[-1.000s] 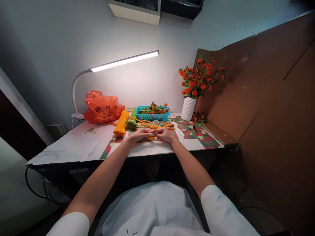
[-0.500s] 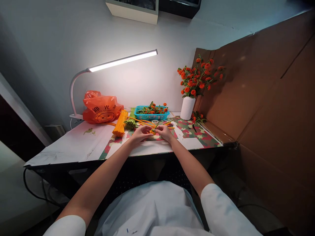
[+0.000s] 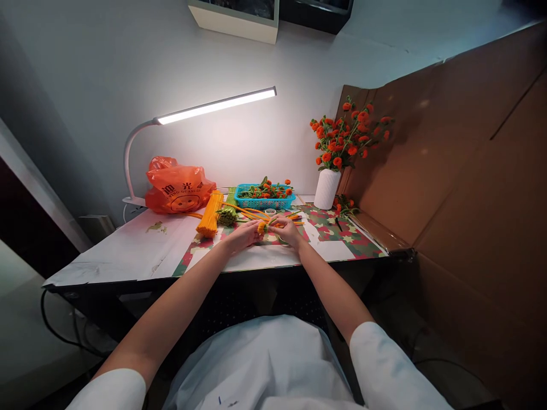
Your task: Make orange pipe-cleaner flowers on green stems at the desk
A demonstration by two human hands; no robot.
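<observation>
Between my hands, over the front of the table, is a small yellow-orange pipe-cleaner flower [image 3: 261, 227] with a green stem. My right hand [image 3: 287, 230] pinches the green part at the right of its head. My left hand [image 3: 243, 236] lies at the flower's left side, fingers curled around the head; the grip is partly hidden. Just beyond my hands lie loose orange and green pipe cleaners [image 3: 243, 211] and a roll of tape [image 3: 270, 212]. To the left are a bundle of yellow-orange pipe cleaners [image 3: 209, 216] and a green bundle [image 3: 228, 214].
A blue basket [image 3: 265, 203] holds orange flowers at the back. The white vase [image 3: 327, 189] with orange flowers stands right, beside a cardboard panel [image 3: 448, 142]. At left are an orange plastic bag [image 3: 179, 187] and a clamp lamp [image 3: 128, 154]. A dark tool [image 3: 339, 224] lies at right.
The flower has turned so its yellow-orange head shows more, facing left. My left fingers have lowered and loosened around it, while my right hand keeps its pinch. The view has shifted slightly.
</observation>
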